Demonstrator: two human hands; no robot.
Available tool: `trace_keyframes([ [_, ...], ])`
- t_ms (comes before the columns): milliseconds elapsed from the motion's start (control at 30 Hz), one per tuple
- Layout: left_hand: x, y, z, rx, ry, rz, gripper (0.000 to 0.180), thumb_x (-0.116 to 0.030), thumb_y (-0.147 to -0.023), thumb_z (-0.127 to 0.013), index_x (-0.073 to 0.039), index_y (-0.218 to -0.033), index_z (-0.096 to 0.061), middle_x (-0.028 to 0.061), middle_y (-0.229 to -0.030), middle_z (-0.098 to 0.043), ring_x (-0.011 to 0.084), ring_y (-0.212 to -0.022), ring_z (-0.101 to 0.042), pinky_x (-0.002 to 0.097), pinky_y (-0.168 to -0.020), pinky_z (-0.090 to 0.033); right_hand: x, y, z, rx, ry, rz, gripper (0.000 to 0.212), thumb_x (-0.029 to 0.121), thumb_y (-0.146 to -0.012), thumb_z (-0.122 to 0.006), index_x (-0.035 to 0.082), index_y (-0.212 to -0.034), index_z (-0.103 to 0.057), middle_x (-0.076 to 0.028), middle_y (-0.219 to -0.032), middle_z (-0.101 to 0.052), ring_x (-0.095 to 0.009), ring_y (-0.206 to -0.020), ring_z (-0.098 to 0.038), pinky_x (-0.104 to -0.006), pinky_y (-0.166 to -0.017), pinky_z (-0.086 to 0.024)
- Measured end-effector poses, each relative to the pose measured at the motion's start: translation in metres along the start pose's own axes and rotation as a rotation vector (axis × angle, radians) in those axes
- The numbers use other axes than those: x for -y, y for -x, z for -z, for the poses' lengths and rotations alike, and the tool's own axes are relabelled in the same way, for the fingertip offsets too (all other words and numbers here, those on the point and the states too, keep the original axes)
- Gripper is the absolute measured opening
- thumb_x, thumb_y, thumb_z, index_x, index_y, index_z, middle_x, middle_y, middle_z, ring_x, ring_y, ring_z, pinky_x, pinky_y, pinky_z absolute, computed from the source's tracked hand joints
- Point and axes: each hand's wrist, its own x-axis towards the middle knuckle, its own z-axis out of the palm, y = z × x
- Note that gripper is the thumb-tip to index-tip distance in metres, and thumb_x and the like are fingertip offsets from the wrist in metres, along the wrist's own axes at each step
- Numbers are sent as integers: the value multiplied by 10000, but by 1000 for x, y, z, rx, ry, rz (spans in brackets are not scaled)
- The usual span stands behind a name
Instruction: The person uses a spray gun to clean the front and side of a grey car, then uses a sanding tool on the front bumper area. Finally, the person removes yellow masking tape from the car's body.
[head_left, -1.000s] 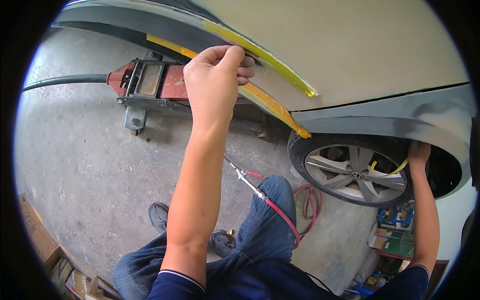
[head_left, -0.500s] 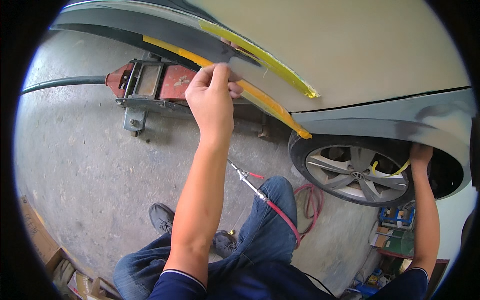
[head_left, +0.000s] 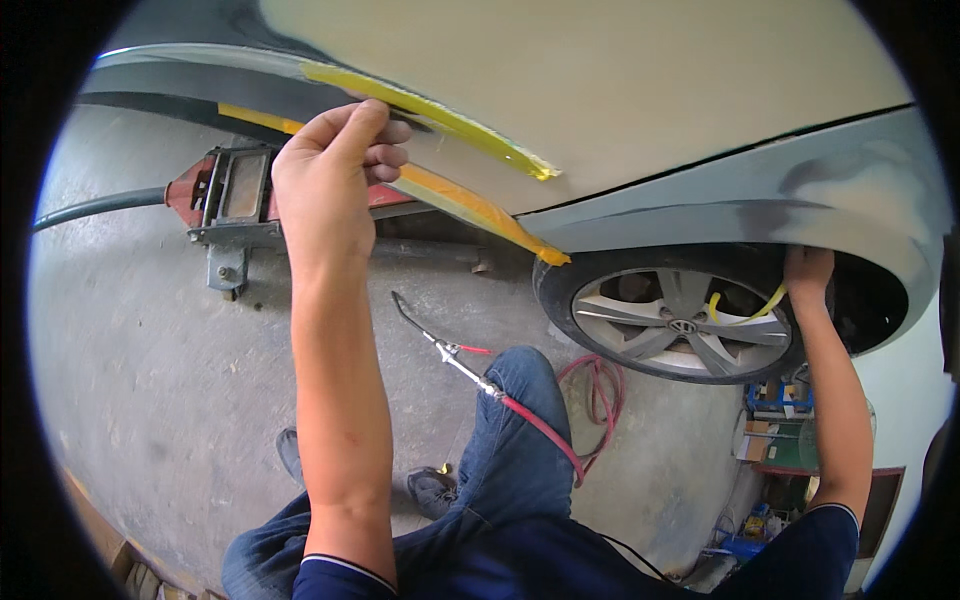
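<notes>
My left hand (head_left: 340,150) is raised in front of the car's lower side, its thumb and index finger closed in a pinch. The fingertips overlap the edge of a yellow tape strip (head_left: 470,130) stuck along the panel; whether anything is between them cannot be made out. Below, an orange-yellow tape strip (head_left: 470,205) runs along the sill, its middle partly behind that hand. At the right, my right hand (head_left: 808,270) is closed at the top of the wheel arch, fingers partly hidden. From it a loose length of yellow tape (head_left: 768,305) hangs in front of the wheel (head_left: 685,325).
A red and grey floor jack (head_left: 240,190) stands partly under the car, its long handle (head_left: 100,208) pointing left. An air blow gun (head_left: 455,358) on a red hose (head_left: 545,430) lies across my knee. Shelves with boxes and tools (head_left: 785,440) are at the lower right.
The view has shifted, so car, jack and wheel sit farther left in it. My left fingertips have risen slightly toward the upper tape strip. The right hand stays at the wheel arch with its tape.
</notes>
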Motion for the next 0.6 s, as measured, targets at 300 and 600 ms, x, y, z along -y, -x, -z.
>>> trace_keyframes([
  [300, 23, -2, -7, -87, 227, -80, 101, -67, -882, -641, 35, -880, -636, 110, -749, -658, 125, -586, -564, 231, -562, -452, 24, -1, 13, -39, -77, 55, 264, 133, -846, -601, 7, -1073, -645, -221, -1067, -650, -409, -1050, -587, -427, -919, -452],
  [600, 29, -2, -17, -196, 244, -85, 85, -50, -852, -626, 29, -827, -607, 83, -670, -601, 115, -519, -498, 232, -503, -384, 34, -2, 20, 23, -113, 17, 268, 175, -872, -573, 4, -1064, -653, -224, -1077, -649, -428, -1036, -585, -430, -895, -463],
])
